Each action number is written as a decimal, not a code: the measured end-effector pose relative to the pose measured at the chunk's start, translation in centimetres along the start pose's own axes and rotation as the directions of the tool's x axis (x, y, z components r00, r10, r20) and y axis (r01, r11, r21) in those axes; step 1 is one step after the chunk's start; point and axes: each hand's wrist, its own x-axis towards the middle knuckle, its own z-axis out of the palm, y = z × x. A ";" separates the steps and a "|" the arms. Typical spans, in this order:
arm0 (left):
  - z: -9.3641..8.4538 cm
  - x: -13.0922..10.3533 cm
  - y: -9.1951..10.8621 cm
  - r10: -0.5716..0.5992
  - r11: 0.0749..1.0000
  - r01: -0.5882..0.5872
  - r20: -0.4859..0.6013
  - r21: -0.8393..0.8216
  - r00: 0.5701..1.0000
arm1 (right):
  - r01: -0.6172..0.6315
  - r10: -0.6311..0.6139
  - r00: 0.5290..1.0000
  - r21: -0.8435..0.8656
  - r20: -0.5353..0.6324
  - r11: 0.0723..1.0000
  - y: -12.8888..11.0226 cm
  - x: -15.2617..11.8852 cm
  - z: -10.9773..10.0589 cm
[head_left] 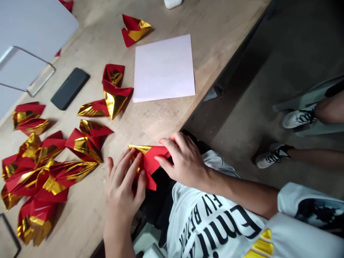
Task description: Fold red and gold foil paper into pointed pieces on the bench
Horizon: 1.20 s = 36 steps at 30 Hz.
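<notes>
A partly folded sheet of red and gold foil paper (153, 163) is held at the near edge of the table, its red side mostly showing. My left hand (125, 182) curls over the left part of the paper, fingertips pressing on the gold area and the thumb at its lower side. My right hand (185, 159) grips the right end between thumb and fingers. Left of my hands lies a heap of finished-looking red and gold folded paper pieces (53, 175). Another such folded piece (115, 96) rests farther back.
A sheet of pale pink paper (163, 70) lies beyond my hands, with a lone folded piece (135, 30) behind it. A black phone (70, 89) and a white board with a metal wire stand (40, 21) are at the left. A person's shoes (298, 116) show at right.
</notes>
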 end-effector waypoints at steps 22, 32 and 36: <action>-0.2 -0.4 1.1 -0.063 0.995 0.065 0.021 -0.076 0.998 | -0.298 0.213 0.941 0.342 0.265 0.891 1.5 1.2 -0.8; -0.3 -0.6 0.7 -0.020 0.999 0.023 0.074 -0.032 0.997 | 0.088 -0.078 0.975 -0.038 0.207 0.995 -0.7 0.6 -2.6; -0.3 -0.6 0.4 -0.009 0.998 0.013 0.062 -0.057 0.998 | 0.456 -0.393 0.870 -0.184 0.297 0.871 -2.3 0.5 -1.9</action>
